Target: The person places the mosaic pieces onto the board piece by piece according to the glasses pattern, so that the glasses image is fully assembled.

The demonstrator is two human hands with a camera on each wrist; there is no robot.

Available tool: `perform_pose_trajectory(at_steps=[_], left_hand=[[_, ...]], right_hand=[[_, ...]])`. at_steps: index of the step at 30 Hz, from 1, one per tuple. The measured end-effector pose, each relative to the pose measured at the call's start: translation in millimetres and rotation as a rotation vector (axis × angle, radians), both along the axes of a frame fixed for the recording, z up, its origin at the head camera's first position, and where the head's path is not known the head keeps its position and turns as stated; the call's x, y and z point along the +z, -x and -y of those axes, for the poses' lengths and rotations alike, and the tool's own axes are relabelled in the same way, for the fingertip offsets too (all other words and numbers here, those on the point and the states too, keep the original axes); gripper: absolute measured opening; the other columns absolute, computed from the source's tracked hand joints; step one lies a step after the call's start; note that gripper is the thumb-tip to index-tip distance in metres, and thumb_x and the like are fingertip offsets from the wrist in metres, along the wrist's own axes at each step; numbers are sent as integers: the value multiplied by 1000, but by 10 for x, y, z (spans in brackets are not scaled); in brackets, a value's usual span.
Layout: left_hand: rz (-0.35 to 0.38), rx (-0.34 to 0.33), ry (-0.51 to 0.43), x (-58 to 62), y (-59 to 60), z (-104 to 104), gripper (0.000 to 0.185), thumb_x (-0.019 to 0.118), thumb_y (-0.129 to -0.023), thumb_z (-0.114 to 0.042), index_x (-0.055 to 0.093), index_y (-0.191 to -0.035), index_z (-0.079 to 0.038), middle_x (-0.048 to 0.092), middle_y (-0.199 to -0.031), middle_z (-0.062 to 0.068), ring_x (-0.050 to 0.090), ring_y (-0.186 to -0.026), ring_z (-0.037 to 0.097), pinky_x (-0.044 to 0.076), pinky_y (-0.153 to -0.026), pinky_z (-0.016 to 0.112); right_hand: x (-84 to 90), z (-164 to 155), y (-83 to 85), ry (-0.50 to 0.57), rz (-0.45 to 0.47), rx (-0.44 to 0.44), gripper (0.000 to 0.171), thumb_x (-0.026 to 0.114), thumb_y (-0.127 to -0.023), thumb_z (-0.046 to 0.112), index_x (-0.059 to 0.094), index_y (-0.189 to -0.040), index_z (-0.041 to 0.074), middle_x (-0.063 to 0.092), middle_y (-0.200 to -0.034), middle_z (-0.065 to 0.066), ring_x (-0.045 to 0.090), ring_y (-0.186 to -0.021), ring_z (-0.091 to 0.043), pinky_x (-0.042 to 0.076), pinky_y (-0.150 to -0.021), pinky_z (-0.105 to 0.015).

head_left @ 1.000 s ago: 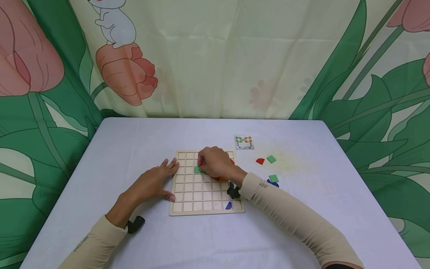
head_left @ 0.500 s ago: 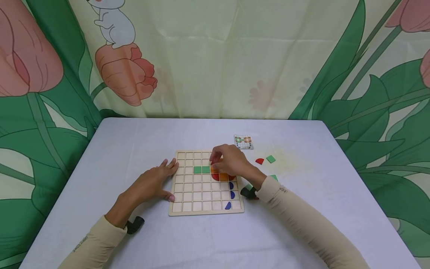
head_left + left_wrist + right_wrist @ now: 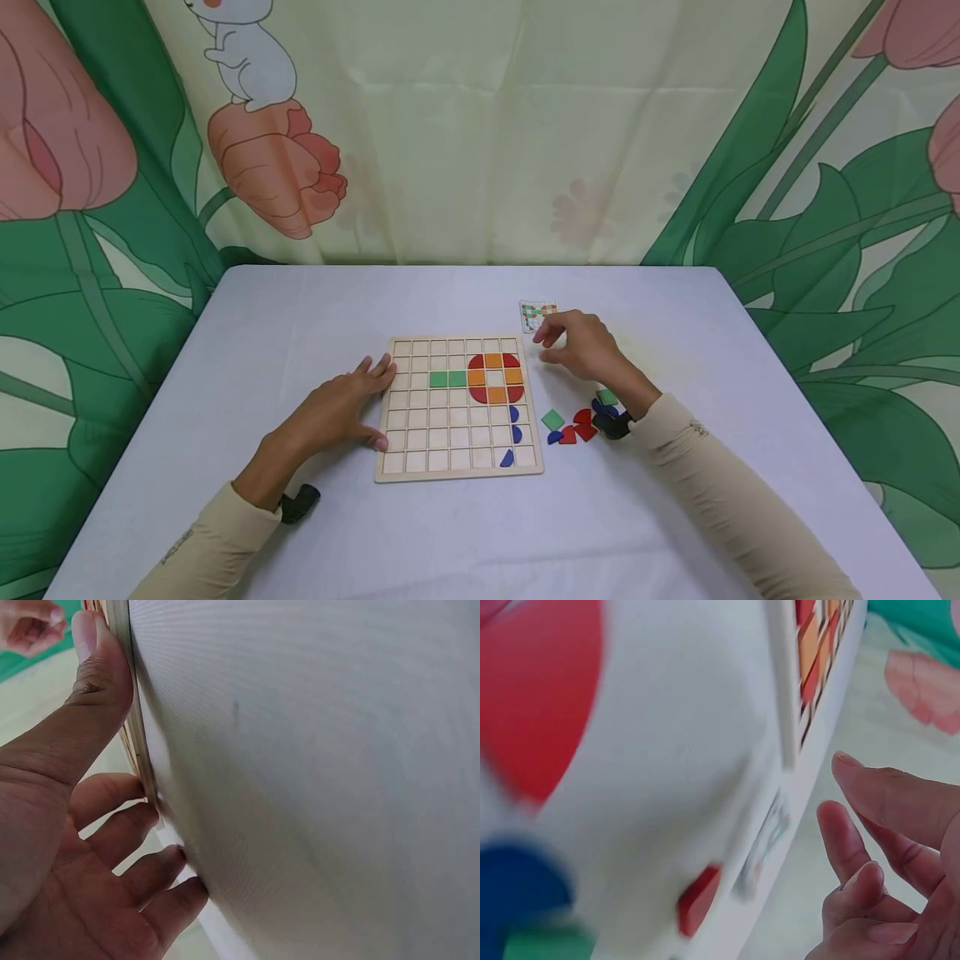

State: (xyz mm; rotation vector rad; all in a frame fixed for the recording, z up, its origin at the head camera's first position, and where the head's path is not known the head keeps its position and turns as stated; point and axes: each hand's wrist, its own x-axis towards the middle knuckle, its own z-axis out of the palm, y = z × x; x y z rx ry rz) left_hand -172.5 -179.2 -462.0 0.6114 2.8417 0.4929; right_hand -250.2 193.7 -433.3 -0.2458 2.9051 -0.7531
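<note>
Bright even light, soft shadows; head view sharp, right wrist view blurred.

Both arms wear long beige sleeves. A small black device sits at each wrist. The hands are bare.

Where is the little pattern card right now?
In the head view, the pattern card lies on the table just beyond the wooden board's far right corner, near the right hand.

On my board (image 3: 458, 475) sat two green squares (image 3: 448, 379), four orange, four red quarters (corners), three blue.
</note>
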Motion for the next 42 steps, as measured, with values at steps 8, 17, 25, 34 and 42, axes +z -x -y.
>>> perform_pose_trajectory(at_steps=[8,17,25,34,42], left_hand=[[-1,-3,4,13,-4,4,118,91,-58,-43,33,-155,-10,25,-164,11,28,-148,43,40,-107,62],[5,-4,12,-8,7,6,120,91,-57,-45,33,-155,-11,26,-164,11,30,-148,44,41,-105,62],[5,-11,6,0,4,12,119,90,-58,-45,32,-156,-11,25,-164,10,27,-149,43,40,-107,62],[7,-2,12,-13,14,3,120,91,-56,-45,33,-155,-11,25,-164,10,28,-148,44,40,-106,63],[13,-5,5,5,6,15,120,91,-56,-46,32,-156,-12,25,-164,9,28,-148,44,39,-107,63]], right_hand=[[-14,-318,10,-55,34,-62,22,80,-84,19,74,-106,18,68,-104,-6,58,-108,-30,49,-85,-44],[-62,-440,-29,-152,60,-96,22,81,-83,17,74,-104,17,68,-104,-7,58,-104,-29,48,-78,-43],[-101,-474,-13,-174,50,-92,18,83,-82,19,72,-97,16,69,-91,-6,60,-89,-26,48,-67,-36],[-64,-436,-17,-155,59,-84,20,85,-80,21,66,-87,16,65,-81,-3,58,-79,-23,45,-63,-33],[-7,-230,-38,-86,32,-64,16,83,-83,22,67,-85,17,66,-82,-2,57,-82,-22,44,-68,-34]])
